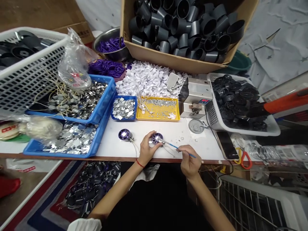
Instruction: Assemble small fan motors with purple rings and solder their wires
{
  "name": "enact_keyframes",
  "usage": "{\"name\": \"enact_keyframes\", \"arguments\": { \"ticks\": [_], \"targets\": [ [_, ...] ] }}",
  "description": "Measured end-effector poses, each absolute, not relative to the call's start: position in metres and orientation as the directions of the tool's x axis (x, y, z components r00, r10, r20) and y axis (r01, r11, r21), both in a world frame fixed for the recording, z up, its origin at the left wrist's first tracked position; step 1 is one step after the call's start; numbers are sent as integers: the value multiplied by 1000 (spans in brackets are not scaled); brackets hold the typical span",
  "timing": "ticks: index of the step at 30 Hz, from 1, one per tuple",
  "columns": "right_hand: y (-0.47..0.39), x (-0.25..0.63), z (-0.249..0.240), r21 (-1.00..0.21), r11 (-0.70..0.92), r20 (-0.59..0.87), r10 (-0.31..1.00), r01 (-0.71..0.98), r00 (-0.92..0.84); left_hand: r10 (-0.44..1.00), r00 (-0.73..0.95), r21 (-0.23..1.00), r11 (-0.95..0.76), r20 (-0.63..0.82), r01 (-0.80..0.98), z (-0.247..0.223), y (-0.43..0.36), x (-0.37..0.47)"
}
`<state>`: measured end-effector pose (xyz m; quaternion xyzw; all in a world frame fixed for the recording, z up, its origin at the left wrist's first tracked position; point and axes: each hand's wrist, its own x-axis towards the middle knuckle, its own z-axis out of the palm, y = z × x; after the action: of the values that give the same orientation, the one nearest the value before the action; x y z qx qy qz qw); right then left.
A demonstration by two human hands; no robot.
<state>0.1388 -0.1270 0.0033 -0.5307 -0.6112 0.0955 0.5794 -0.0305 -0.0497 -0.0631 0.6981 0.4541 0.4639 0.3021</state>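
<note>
My left hand point(147, 149) has its thumb and fingers closed around a small round purple part point(157, 138) with wires, on the white table top. In my right hand point(191, 162) I grip a thin blue stick point(175, 147), pen-fashion. Its pale tip reaches the top of the purple part, near a white square piece there; the exact contact is too small to tell. Left of my left hand stands a second purple part point(124, 134) with a white square on top and thin wires trailing from it.
Behind my hands are a yellow tray point(158, 118) of small metal pieces, a blue tray point(124, 118) of metal plates and a metal device point(196, 91). A white basket point(243, 126) of black parts, a phone point(226, 145) and orange scissors point(246, 159) are right. Blue bins point(69, 154) stand left.
</note>
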Motion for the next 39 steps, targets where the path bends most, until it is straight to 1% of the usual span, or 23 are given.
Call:
{"name": "enact_keyframes", "arguments": {
  "ticks": [6,9,12,15,18,22,25,27,29,31,34,39],
  "targets": [
    [-119,137,-3,-710,397,594,782,582,191,913,164,845,-407,373,347,-63,-51,-31],
    [-119,135,-2,-679,404,607,778,613,160,909,155,846,-417,387,333,-64,-51,-31],
    [-115,135,8,-635,429,611,788,643,77,905,136,849,-424,402,314,-65,-50,-31],
    [-101,137,27,-584,450,567,822,675,-57,896,129,842,-443,425,306,-65,-50,-30],
    [-77,141,49,-522,465,466,858,715,-217,882,142,820,-470,449,327,-65,-51,-30],
    [-43,135,73,-449,411,206,911,793,-356,870,155,793,-491,469,360,-66,-52,-30],
    [-23,122,87,-366,378,26,918,850,-397,870,156,791,-491,467,365,-67,-52,-30],
    [-13,112,94,-309,365,-56,915,878,-400,872,153,791,-488,466,370,-68,-52,-30],
    [-5,102,97,-266,358,-108,911,895,-397,873,143,791,-485,467,373,-70,-52,-29],
    [2,93,97,-245,360,-119,910,900,-397,879,130,797,-472,459,375,-71,-52,-29],
    [9,81,93,-234,372,-90,912,898,-401,896,108,819,-439,431,369,-74,-52,-28],
    [3,76,81,-280,366,-12,923,888,-385,903,81,836,-422,422,350,-77,-51,-27]
  ]
}}
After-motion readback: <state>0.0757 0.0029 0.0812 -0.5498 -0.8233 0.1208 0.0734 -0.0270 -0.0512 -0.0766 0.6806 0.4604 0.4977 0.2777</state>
